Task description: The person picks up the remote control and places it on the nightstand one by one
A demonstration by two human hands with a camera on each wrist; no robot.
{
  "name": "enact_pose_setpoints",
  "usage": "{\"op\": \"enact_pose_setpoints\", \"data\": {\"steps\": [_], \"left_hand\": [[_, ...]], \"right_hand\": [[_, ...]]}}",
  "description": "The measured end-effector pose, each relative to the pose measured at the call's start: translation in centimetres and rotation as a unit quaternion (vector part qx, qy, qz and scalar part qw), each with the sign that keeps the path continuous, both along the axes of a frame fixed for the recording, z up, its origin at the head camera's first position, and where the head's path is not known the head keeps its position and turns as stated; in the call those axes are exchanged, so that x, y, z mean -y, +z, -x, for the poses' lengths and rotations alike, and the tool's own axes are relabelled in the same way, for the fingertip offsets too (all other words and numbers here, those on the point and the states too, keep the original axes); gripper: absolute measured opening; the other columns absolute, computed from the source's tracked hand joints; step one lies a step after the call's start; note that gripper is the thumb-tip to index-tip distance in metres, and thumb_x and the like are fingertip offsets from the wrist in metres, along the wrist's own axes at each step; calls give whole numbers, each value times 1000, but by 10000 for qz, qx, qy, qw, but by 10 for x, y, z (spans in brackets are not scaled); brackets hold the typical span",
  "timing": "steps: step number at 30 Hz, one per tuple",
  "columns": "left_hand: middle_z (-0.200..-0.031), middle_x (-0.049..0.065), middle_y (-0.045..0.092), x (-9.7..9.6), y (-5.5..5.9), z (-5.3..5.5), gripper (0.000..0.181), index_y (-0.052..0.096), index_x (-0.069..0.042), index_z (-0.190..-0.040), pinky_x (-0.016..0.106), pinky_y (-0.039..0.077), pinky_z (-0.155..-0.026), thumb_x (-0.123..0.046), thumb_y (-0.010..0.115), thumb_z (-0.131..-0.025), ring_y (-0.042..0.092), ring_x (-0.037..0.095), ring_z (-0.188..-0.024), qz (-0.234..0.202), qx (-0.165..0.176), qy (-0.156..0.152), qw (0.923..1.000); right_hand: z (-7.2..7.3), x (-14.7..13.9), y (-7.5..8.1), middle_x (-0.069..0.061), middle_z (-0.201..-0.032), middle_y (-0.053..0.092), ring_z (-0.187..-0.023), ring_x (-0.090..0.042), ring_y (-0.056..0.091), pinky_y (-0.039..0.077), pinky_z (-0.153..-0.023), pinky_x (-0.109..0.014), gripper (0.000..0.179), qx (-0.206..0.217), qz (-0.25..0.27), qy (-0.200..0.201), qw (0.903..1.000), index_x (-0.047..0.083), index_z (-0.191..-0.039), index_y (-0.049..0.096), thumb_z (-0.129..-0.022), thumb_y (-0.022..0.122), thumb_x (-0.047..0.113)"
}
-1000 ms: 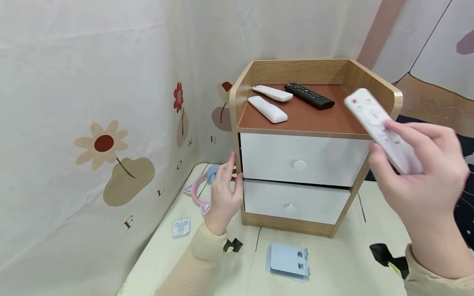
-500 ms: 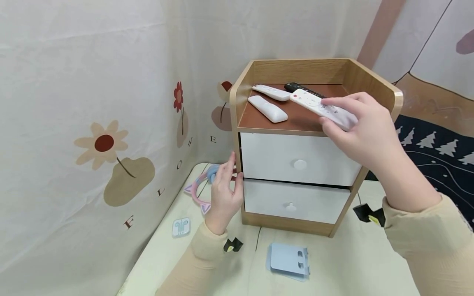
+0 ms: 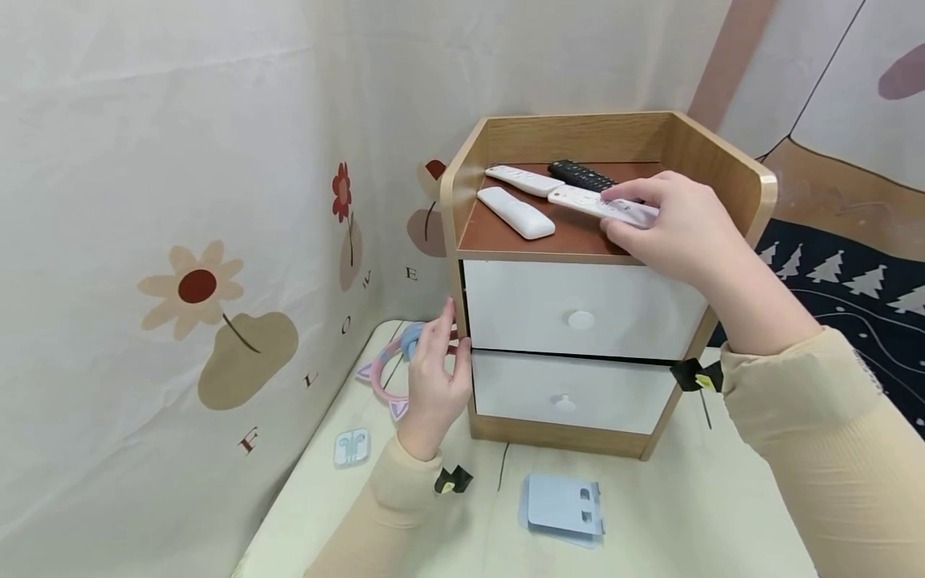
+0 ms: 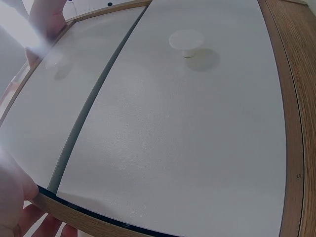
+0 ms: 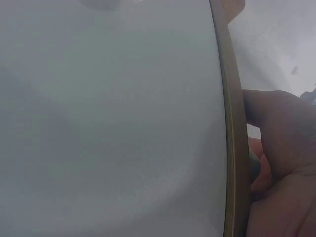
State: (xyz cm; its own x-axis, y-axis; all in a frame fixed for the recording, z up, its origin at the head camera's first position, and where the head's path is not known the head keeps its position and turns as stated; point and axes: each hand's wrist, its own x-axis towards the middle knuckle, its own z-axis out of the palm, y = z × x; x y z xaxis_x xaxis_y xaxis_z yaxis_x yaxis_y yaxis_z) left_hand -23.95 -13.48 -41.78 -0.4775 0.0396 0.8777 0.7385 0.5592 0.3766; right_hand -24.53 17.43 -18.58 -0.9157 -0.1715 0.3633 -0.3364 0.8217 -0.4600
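In the head view my right hand (image 3: 686, 229) pinches a white remote control (image 3: 581, 201) between thumb and fingers, low over the brown top of a small two-drawer cabinet (image 3: 571, 258). Its far end lies close to another white remote (image 3: 523, 180) and overlaps the black remote (image 3: 578, 174) behind. A further white remote (image 3: 516, 213) lies face down near the front left. My left hand (image 3: 437, 393) rests against the cabinet's left side with fingers straight; in the left wrist view its thumb (image 4: 22, 185) lies at the front edge of the side panel (image 4: 89, 219).
Raised wooden walls edge the cabinet top at the left, back and right. Left of it lie a pink cat-ear headband (image 3: 383, 377) and boxed earphones (image 3: 352, 447). A light blue folded piece (image 3: 564, 506) lies in front. Printed cloth (image 3: 181, 120) hangs behind.
My right hand has brought the white remote leftward from the cabinet's right side and lowered it to the top. The left hand has stayed against the side.
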Motion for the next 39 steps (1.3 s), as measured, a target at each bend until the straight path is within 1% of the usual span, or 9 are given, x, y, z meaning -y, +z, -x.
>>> {"op": "enact_pose_setpoints", "data": {"steps": [5,10,15,23,36,39], "left_hand": [[-123,24,66,2,1,0,69,42,0,-167,36,70,-80,6,65,-102,73,33,-103,32,24,14,10000],[-123,25,66,3,1,-1,69,42,1,-166,37,70,-79,7,65,-102,73,34,-102,43,-24,16,10000],[-122,25,66,4,0,0,69,43,2,-166,37,70,-77,8,65,-101,73,34,-102,30,-124,37,9999],[-123,25,66,5,1,1,68,42,1,-166,37,70,-79,6,65,-102,73,34,-103,70,-73,74,9999],[-123,25,66,7,1,0,68,42,0,-167,38,70,-79,4,65,-103,73,33,-104,83,-46,101,9999],[-123,25,66,8,1,0,69,42,0,-167,36,70,-79,6,65,-102,73,34,-104,75,-90,103,9999]], "right_hand": [[2,1,0,-24,-154,59,-139,-45,53,44,-114,-69,45,243,-172,-14,9996,17,-145,71,-107,63,39],[5,5,-1,-24,-154,59,-140,-45,53,44,-115,-67,44,257,-210,2,9994,18,-145,72,-107,63,39],[6,8,1,-23,-157,59,-141,-44,52,44,-116,-67,44,355,-177,-34,9992,20,-145,72,-107,63,41],[8,9,1,-23,-160,57,-143,-44,51,44,-115,-67,46,503,-88,-167,9986,23,-146,71,-107,64,45],[7,12,0,-21,-158,61,-142,-43,53,45,-114,-67,45,457,-57,-207,9987,25,-145,72,-106,64,46],[8,12,-1,-21,-156,62,-141,-43,54,45,-114,-66,45,410,-71,-200,9989,24,-144,72,-106,64,46]]}}
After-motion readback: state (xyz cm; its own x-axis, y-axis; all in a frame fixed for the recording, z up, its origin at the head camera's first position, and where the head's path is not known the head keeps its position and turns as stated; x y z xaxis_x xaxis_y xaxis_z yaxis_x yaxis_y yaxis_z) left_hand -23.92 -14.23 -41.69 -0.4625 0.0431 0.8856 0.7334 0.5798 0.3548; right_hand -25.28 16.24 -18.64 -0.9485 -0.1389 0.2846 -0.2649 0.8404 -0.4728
